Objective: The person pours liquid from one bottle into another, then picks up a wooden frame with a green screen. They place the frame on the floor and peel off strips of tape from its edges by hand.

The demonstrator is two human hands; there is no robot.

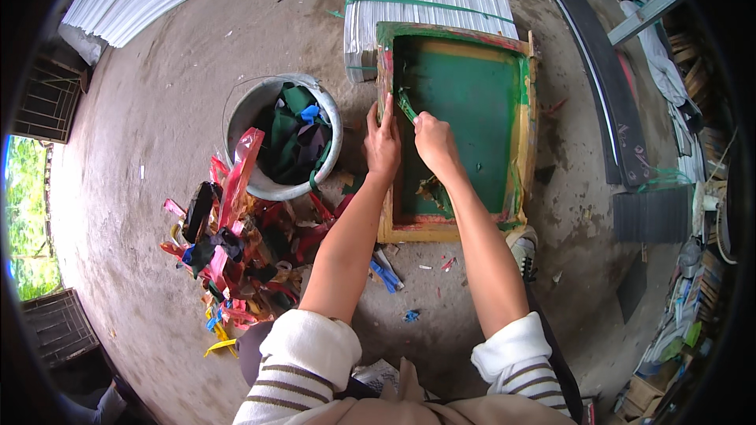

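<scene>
A wooden-framed printing screen with a green mesh lies flat on the concrete floor. My left hand presses on the frame's left edge with its fingers pointing up. My right hand sits just inside that edge, pinching a strip of green tape that lifts off the frame. Paint in red, yellow and green stains the wood.
A metal bucket of dark and green scraps stands left of the frame, with a heap of coloured tape scraps in front of it. A strapped stack of white sheets lies behind the frame. Clutter fills the right side.
</scene>
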